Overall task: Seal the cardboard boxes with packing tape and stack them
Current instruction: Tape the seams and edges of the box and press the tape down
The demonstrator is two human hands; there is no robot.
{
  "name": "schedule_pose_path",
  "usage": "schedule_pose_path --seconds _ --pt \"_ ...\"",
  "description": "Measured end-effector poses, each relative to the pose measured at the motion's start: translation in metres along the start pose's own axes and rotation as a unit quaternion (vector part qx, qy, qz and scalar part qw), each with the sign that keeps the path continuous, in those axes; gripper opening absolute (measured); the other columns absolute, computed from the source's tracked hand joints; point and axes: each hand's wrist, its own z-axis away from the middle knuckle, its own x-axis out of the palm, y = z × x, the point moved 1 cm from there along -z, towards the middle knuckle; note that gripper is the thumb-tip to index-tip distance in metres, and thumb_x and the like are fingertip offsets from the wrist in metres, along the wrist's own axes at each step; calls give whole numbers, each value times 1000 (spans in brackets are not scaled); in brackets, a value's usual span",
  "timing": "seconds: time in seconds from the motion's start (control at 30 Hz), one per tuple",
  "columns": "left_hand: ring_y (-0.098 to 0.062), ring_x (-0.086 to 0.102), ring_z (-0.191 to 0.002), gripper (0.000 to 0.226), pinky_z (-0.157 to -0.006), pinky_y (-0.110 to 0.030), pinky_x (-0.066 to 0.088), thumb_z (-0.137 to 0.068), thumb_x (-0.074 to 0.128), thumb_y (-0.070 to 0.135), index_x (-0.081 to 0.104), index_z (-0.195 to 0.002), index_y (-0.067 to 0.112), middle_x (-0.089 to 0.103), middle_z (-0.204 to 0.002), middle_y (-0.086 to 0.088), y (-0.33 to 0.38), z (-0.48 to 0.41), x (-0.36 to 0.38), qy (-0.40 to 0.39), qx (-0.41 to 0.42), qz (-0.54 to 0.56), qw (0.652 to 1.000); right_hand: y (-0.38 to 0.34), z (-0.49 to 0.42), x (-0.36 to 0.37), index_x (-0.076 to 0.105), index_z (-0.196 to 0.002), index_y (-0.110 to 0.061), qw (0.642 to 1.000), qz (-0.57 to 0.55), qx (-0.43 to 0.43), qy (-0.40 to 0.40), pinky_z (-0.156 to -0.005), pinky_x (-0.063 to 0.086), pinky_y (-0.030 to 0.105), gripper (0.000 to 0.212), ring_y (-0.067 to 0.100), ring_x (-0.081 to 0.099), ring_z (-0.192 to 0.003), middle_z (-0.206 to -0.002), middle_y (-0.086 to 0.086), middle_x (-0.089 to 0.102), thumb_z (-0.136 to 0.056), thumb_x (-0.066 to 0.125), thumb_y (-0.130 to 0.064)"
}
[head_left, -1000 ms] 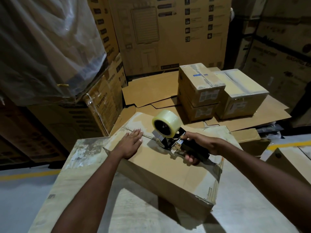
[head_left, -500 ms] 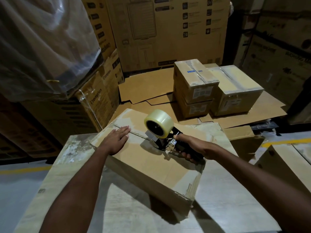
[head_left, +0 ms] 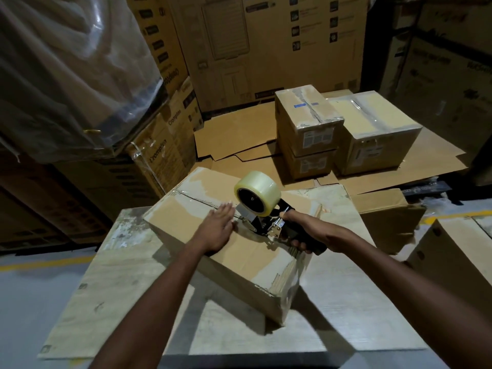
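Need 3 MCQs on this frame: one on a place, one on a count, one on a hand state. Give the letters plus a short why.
1. Where does the black tape dispenser with a clear tape roll rest?
A) on the brown cardboard box under the hands
B) on the floor
C) on the rear stack

2. How many sealed, white-labelled cardboard boxes stand at the back?
A) one
B) three
C) six

3. What is the left hand doing?
A) gripping the roll
B) lying flat on the box top
C) hanging clear of the box

1 A: its front end sits on the box top by the seam.
2 B: two are stacked and one stands beside them.
3 B: the fingers are straight on the lid, while the right hand holds the dispenser's handle.
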Motion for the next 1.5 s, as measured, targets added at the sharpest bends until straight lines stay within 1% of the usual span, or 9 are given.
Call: schedule_pose_path --seconds 0.17,0.27,0.63,0.77,0.9,1.03,1.2,1.33,1.5 --pt "-3 1 -155 52 -128 -35 2 -112 22 33 17 -163 22 5 -170 8 9 3 3 8 -14 1 1000 0 6 6 65 -87 -12 1000 10 -7 26 -53 34 27 59 12 43 -53 -66 0 53 -103 36 -61" --pt "4 1 -152 52 -128 -37 2 -112 22 33 17 -163 28 8 -169 13 3 1 2 3 -9 13 1000 4 13 1 66 -96 -9 999 14 -3 30 -53 35 27 61 13 44 -54 -69 1 54 -102 36 -62" --pt "-1 3 -155 53 -128 -40 2 -111 21 35 19 -163 28 11 -170 13 -3 -1 9 -2 -2 20 1000 25 59 -13 61 -98 -7 998 0 39 48 -43 33 19 61 9 39 -48 -67 0 49 -105 31 -60" --pt "-9 1 -157 54 -128 -39 2 -112 19 34 13 -164 21 6 -171 6 8 0 5 -13 -17 -14 1000 28 55 -15 64 -99 -5 999 -8 37 35 -52 37 27 66 14 44 -55 -71 4 52 -101 36 -64" --pt "-11 0 -157 55 -128 -39 3 -112 18 35 11 -164 18 2 -171 3 49 14 17 -23 3 -9 1000 25 53 -21 67 -105 0 999 -13 37 10 -56 39 31 68 18 47 -58 -73 8 55 -101 39 -62" --pt "-10 6 -157 53 -128 -42 5 -112 19 35 19 -163 21 9 -171 5 58 21 22 5 -18 0 1000 21 59 -14 64 -98 -7 1000 13 14 17 -53 35 29 61 14 44 -55 -70 3 52 -103 34 -60" --pt "-7 13 -155 52 -127 -49 -2 -111 21 36 26 -162 27 17 -169 12 60 15 20 8 -58 -36 998 36 73 -22 60 -95 -10 1000 -4 11 21 -52 30 29 60 14 39 -54 -69 1 48 -97 36 -65" --pt "-9 12 -156 52 -126 -47 1 -111 21 36 26 -162 27 16 -169 12 63 14 19 -7 -77 -38 996 64 94 -43 60 -92 -10 999 -40 5 19 -50 30 26 59 13 38 -51 -69 2 48 -99 37 -63" --pt "-13 4 -157 58 -128 -39 5 -111 19 39 14 -164 17 6 -171 2 88 24 17 -24 -81 -27 996 83 104 -49 60 -92 -10 999 -43 -10 11 -51 31 28 60 13 40 -53 -69 1 50 -97 37 -65"
